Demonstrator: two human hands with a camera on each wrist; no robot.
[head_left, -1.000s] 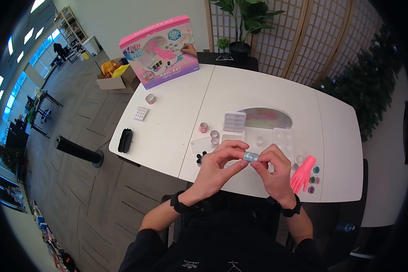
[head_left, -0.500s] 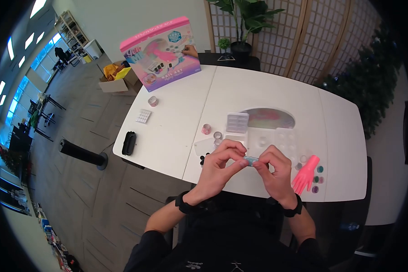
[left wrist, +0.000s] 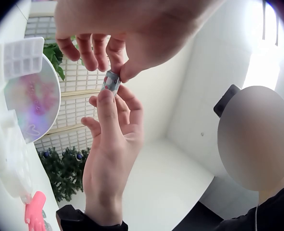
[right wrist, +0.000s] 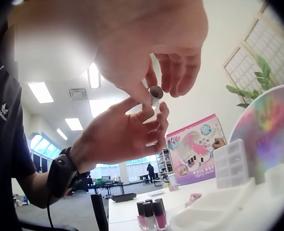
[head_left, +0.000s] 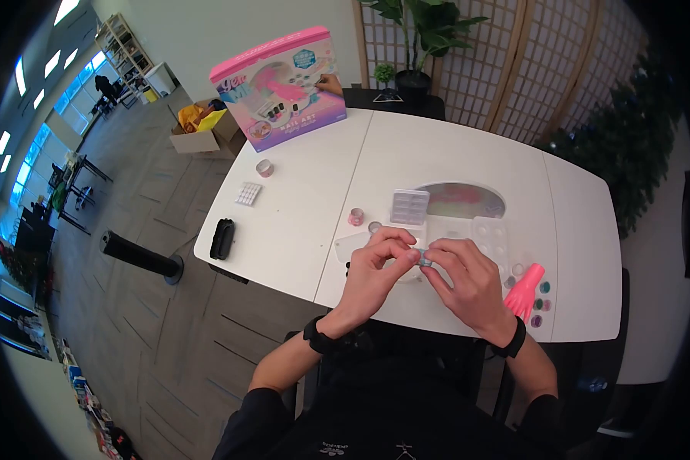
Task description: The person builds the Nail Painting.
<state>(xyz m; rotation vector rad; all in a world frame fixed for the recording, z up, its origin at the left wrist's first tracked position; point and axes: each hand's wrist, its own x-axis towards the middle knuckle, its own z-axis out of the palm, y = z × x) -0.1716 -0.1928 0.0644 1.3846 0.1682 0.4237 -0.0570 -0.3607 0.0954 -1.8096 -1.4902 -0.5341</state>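
Small blue-grey patterned cylinder with a round end (head_left: 425, 257) is held above a white table (head_left: 299, 207), between the fingertips of the two hands. The bare left hand (head_left: 376, 274) pinches one end of it with thumb and forefinger; the left wrist view shows its other fingers loosely bent, apart from the cylinder. The bare right hand (head_left: 469, 282) grips the opposite end, its thumb lying along the near side and its fingers bent behind. Both hands are thus mostly closed at the tips, and only a short middle stretch of the cylinder shows between them. In the right wrist view its round, dark brownish end faces the camera, just under the right fingers.

Behind the hands, on the table, is a white plastic tray with round wells (head_left: 489, 236), with a half-oval mirror (head_left: 464, 199) and a white compartmented plastic case (head_left: 410, 206) at its far side. A bright pink plastic model hand (head_left: 524, 293) lies to the right of the right hand. Black-capped nail polish bottles (right wrist: 151, 215) stand together near the tray.
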